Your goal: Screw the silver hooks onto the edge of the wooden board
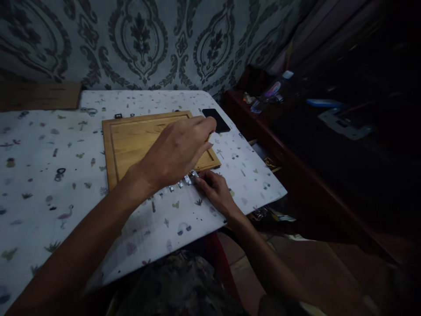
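A framed wooden panel (141,140) with a recessed middle lies flat on the patterned white tablecloth. My left hand (179,147) hovers over its right part, fingers curled round something of which only a bit of yellow shows. What that is, I cannot make out. At the panel's near right corner, my right hand (215,188) has its fingertips closed on a small shiny metal piece (194,174) at the edge. Several similar metal pieces (180,184) sit in a row along the near edge, partly hidden by my left wrist.
A black phone (219,120) lies beyond the panel's right corner. Brown cardboard (39,95) rests at the far left, against the patterned wall. To the right are a dark red ledge (279,142), a clear plastic bottle (271,92) and a blue-handled object (325,103).
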Demonstrator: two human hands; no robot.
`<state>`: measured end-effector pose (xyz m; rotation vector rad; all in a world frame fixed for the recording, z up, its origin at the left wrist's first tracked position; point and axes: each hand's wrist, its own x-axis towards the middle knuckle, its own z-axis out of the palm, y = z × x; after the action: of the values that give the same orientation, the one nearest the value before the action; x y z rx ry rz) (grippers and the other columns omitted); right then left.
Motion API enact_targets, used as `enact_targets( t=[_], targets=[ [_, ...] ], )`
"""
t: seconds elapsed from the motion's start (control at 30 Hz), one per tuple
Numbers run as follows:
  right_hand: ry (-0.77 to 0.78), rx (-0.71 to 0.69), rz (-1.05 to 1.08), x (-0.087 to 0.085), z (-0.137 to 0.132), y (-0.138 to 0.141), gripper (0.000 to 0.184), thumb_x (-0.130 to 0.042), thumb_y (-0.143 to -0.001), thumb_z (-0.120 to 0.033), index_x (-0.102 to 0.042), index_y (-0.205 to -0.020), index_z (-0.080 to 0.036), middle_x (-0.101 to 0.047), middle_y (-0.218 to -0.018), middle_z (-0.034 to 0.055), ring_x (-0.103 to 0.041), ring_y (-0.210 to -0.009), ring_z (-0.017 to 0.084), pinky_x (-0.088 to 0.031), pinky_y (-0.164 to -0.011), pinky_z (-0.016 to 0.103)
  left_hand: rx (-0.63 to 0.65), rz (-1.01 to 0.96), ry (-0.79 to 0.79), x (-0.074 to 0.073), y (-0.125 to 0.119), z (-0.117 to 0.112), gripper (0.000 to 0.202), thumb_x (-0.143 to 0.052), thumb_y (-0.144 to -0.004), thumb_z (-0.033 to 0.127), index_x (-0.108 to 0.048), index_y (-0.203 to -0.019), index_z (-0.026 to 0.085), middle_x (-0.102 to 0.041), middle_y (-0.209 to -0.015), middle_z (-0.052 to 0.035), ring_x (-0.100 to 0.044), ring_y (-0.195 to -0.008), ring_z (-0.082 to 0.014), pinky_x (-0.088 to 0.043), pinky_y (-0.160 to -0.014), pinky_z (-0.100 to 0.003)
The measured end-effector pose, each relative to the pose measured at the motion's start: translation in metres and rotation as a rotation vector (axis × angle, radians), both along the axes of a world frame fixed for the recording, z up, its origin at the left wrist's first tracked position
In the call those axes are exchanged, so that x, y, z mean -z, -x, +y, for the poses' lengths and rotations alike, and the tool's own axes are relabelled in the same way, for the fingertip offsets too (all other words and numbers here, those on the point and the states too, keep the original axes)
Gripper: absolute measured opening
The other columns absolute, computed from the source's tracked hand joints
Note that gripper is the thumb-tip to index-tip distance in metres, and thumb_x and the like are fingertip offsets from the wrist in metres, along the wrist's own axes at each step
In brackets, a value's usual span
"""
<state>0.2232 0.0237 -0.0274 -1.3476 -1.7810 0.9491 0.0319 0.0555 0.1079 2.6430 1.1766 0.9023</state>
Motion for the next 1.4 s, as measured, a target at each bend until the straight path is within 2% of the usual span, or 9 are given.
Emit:
enact_targets(
  t=[0.33, 0.57, 0.77, 0.97, 1.1, 1.3, 1.4],
  targets=[
    [0.014, -0.007, -0.007, 0.000, 0.000, -0.001, 0.037, -0.054, -0.092, -0.055, -0.056, -0.078, -0.020, -0.053, -0.063, -0.0015, -0.044, -0.059, 0.013, -0.037, -0.058, 0.027, 0.028, 0.021, -0.028, 0.011, -0.006, 0.003, 0.012, -0.051, -0.095, 0.012, -0.060, -0.102, 0.014, -0.069, -0.102, -0.0086, -0.067, -0.101, -0.0236, -0.052, -0.087, -0.036],
    [0.012, -0.010, -0.019, -0.004, 0.000, 0.000, 0.035, -0.054, -0.092, -0.052, -0.056, -0.077, -0.020, -0.054, -0.062, -0.0006, -0.045, -0.058, 0.013, -0.037, -0.057, 0.027, 0.038, -0.004, -0.010, 0.013, -0.006, 0.005, 0.009, -0.053, -0.094, 0.013, -0.061, -0.100, 0.015, -0.070, -0.102, -0.0081, -0.067, -0.098, -0.0227, -0.051, -0.085, -0.036],
    [0.014, -0.013, -0.019, -0.006, -0.001, 0.000, 0.034, -0.054, -0.093, -0.051, -0.055, -0.076, -0.020, -0.053, -0.061, -0.0013, -0.044, -0.057, 0.013, -0.037, -0.055, 0.027, 0.079, -0.018, -0.018, 0.013, -0.002, 0.006, 0.016, -0.048, -0.093, 0.010, -0.062, -0.097, 0.018, -0.072, -0.099, -0.0062, -0.067, -0.094, -0.0207, -0.051, -0.081, -0.033],
    [0.007, -0.021, -0.010, -0.008, -0.001, 0.000, 0.035, -0.054, -0.092, -0.050, -0.054, -0.075, -0.020, -0.050, -0.063, -0.0025, -0.042, -0.059, 0.012, -0.037, -0.059, 0.028, 0.070, -0.023, 0.001, 0.016, -0.006, 0.006, 0.016, -0.051, -0.096, 0.016, -0.061, -0.108, 0.016, -0.070, -0.102, -0.0070, -0.066, -0.098, -0.0209, -0.051, -0.086, -0.034],
    [-0.009, -0.027, -0.018, -0.007, 0.000, 0.000, 0.035, -0.053, -0.093, -0.050, -0.053, -0.075, -0.020, -0.050, -0.061, -0.0023, -0.044, -0.060, 0.014, -0.036, -0.061, 0.028, 0.018, 0.021, -0.051, 0.018, -0.013, 0.003, 0.015, -0.054, -0.098, 0.024, -0.064, -0.106, 0.016, -0.065, -0.102, -0.0083, -0.065, -0.095, -0.0212, -0.051, -0.080, -0.033],
    [-0.007, -0.021, -0.045, -0.009, 0.000, 0.000, 0.032, -0.054, -0.093, -0.048, -0.053, -0.075, -0.021, -0.050, -0.062, -0.0023, -0.043, -0.060, 0.014, -0.035, -0.060, 0.028, -0.044, 0.051, -0.108, 0.018, -0.015, 0.002, 0.019, -0.048, -0.096, 0.015, -0.067, -0.100, 0.018, -0.063, -0.094, -0.0067, -0.063, -0.086, -0.0202, -0.050, -0.074, -0.032],
    [0.002, -0.017, -0.042, -0.009, 0.000, 0.001, 0.033, -0.054, -0.093, -0.048, -0.052, -0.074, -0.021, -0.048, -0.061, -0.0028, -0.042, -0.059, 0.013, -0.034, -0.060, 0.028, -0.032, 0.020, -0.076, 0.018, -0.013, 0.003, 0.022, -0.048, -0.095, 0.014, -0.064, -0.109, 0.018, -0.066, -0.103, -0.0078, -0.065, -0.093, -0.0214, -0.051, -0.078, -0.033]
  ],
)
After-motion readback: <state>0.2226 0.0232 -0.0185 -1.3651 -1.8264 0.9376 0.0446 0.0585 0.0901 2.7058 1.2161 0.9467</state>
